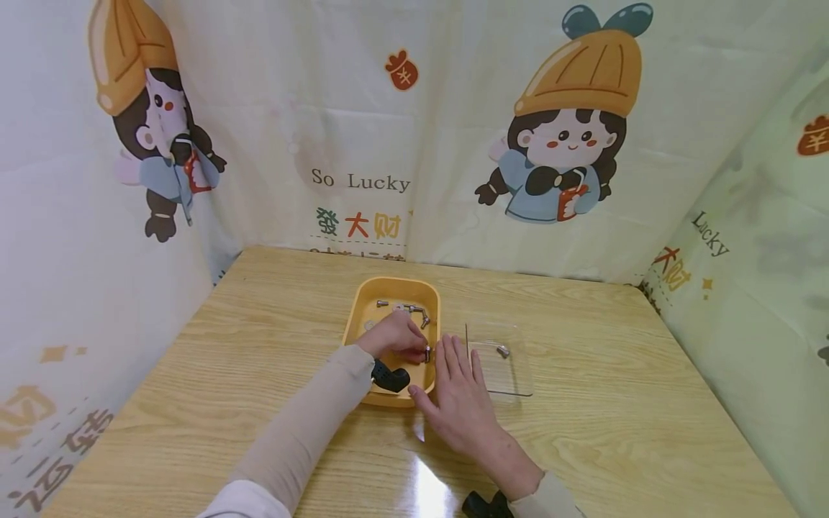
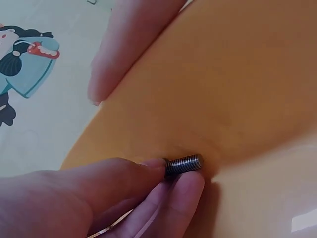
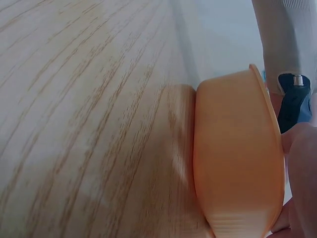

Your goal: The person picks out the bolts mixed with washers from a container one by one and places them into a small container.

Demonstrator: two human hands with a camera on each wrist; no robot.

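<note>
In the head view my left hand reaches into a yellow-orange tray. Its thumb and fingers pinch a metal screw, whose threaded end sticks out in the left wrist view. My right hand lies flat along the tray's right side with straight fingers, touching the rim. The right wrist view shows the tray's outer wall with part of that hand beside it. Several other screws lie toward the tray's far end, near small pale discs.
A clear plastic box stands on the wooden table right of the tray, with a metal screw seen in it or through it. Printed curtains border the table's back and sides.
</note>
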